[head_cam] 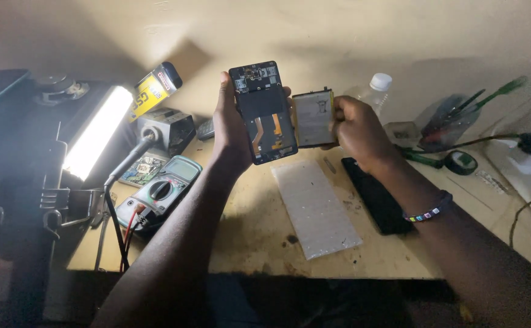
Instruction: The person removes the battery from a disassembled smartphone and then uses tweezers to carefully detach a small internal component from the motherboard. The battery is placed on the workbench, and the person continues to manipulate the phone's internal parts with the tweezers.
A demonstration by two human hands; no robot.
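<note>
Bench (253,243) carries multimeter (163,191), white bubble-wrap sheet (316,208), dark phone panel (378,195), tape roll (460,162), plastic bottle (376,90); lamp (97,130) glares at left. Left hand (230,124) raised, fingers wrapped around opened phone frame (263,112). Right hand (353,130) fingers pinch flat battery (314,118) just beside the frame, above the bench.

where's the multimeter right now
In the head view the multimeter lies on the left of the table, below the lit lamp and left of the left hand's forearm.
</note>
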